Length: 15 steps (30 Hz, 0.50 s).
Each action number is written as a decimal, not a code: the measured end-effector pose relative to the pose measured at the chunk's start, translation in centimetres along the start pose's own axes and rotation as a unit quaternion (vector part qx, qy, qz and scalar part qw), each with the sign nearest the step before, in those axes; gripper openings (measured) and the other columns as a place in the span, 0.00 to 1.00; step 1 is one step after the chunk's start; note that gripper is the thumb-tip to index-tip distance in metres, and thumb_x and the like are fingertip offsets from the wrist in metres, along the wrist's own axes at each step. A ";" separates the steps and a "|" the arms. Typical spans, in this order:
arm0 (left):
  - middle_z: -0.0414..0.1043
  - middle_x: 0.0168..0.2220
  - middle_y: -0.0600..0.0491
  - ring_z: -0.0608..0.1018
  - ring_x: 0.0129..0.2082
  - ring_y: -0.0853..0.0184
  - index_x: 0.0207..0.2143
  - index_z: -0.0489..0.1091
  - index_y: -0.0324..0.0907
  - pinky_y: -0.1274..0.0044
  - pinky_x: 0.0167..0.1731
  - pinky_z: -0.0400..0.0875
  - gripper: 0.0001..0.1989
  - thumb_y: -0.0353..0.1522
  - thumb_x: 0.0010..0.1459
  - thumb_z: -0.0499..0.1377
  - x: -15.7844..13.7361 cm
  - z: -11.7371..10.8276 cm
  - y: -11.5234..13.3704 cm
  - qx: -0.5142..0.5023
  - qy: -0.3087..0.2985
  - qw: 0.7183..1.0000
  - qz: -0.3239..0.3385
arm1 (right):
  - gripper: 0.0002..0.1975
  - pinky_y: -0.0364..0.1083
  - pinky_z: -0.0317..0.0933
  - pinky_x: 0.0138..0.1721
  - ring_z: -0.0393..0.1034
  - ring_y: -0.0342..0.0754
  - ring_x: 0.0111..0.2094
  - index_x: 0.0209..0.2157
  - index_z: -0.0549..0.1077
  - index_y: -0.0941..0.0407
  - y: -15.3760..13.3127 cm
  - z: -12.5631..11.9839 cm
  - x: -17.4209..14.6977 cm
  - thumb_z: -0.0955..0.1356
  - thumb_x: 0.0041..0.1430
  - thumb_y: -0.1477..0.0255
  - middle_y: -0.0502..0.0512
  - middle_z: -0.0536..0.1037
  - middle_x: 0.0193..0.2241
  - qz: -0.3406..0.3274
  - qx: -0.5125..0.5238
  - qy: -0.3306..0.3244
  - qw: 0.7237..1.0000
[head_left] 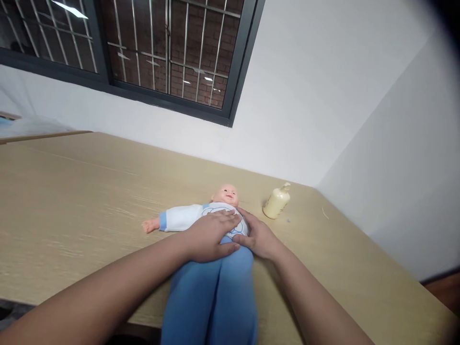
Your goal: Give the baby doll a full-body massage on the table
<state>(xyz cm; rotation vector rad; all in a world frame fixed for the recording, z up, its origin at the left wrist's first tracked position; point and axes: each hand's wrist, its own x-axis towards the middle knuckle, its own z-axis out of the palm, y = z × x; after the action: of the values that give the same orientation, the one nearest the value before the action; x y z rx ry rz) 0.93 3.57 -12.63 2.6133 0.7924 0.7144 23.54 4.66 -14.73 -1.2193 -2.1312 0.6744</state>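
A baby doll lies face up on the wooden table, dressed in a white top with blue cuffs and blue trousers. Its head points toward the wall, and one arm stretches out to the left. My left hand rests flat across the doll's belly, fingers extended. On the doll's right-hand side in the picture, my right hand lies against its flank with the thumb over the front of the waist. The doll's other arm is hidden. A cream pump bottle stands beyond my right hand.
The light wooden table meets a white wall at the back. A dark-framed window with metal bars is above it. Clear plastic lies at the far left. Small bits lie near the bottle.
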 end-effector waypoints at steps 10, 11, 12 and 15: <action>0.42 0.70 0.38 0.48 0.69 0.45 0.70 0.47 0.38 0.58 0.65 0.49 0.56 0.57 0.47 0.63 -0.9 -1.3 -3.8 -0.019 -0.037 0.989 -0.144 | 0.41 0.59 0.64 0.56 0.69 0.61 0.56 0.63 0.62 0.49 -0.9 -1.4 -0.1 0.75 0.50 0.56 0.57 0.71 0.58 0.047 0.032 -0.024 0.998; 0.45 0.70 0.38 0.50 0.69 0.44 0.70 0.49 0.38 0.58 0.65 0.51 0.57 0.56 0.46 0.65 -0.9 -1.5 -4.2 -0.034 -0.029 0.988 -0.149 | 0.40 0.59 0.64 0.56 0.69 0.60 0.56 0.63 0.63 0.48 -0.8 -1.6 -0.1 0.75 0.50 0.56 0.56 0.71 0.58 0.051 0.030 -0.026 0.998; 0.48 0.69 0.38 0.52 0.68 0.43 0.69 0.50 0.39 0.58 0.64 0.53 0.56 0.55 0.44 0.66 -0.9 -1.6 -4.5 -0.047 -0.019 0.988 -0.148 | 0.40 0.59 0.64 0.56 0.68 0.60 0.56 0.63 0.63 0.48 -0.7 -1.7 -0.1 0.75 0.50 0.56 0.56 0.70 0.59 0.049 0.027 -0.029 0.998; 0.54 0.68 0.41 0.56 0.67 0.43 0.69 0.53 0.44 0.58 0.63 0.55 0.55 0.53 0.42 0.69 -0.7 -1.6 -4.7 -0.064 -0.001 0.990 -0.127 | 0.38 0.60 0.60 0.60 0.64 0.60 0.60 0.62 0.64 0.49 -1.0 -1.8 -0.2 0.73 0.52 0.54 0.57 0.67 0.61 0.019 -0.004 0.002 1.000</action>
<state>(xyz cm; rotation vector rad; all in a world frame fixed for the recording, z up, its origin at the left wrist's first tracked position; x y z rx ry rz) -2.44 7.14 -13.63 2.3448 1.0199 0.6660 24.24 4.28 -12.86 -1.2680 -2.1142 0.6802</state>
